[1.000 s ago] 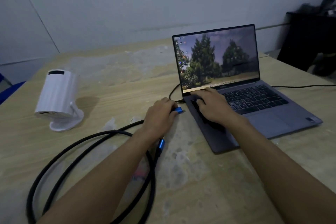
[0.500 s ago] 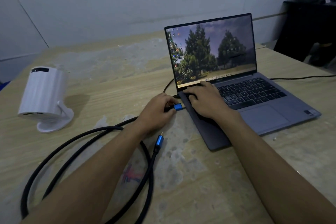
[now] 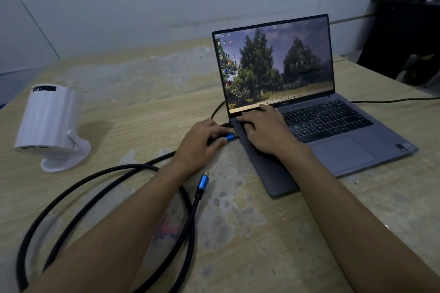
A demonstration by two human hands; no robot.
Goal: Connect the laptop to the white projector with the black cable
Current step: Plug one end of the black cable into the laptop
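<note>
Plug (image 3: 230, 137) closer to laptop (image 3: 342, 147) now.

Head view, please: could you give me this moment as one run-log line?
left hand: holds blue plug at laptop left edge | right hand: braces laptop | spare plug: lies loose on table | projector: unconnected

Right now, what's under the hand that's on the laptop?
The right hand rests on the left side of the laptop, covering keys. The keys beneath it are hidden; keys to its right show.
</note>
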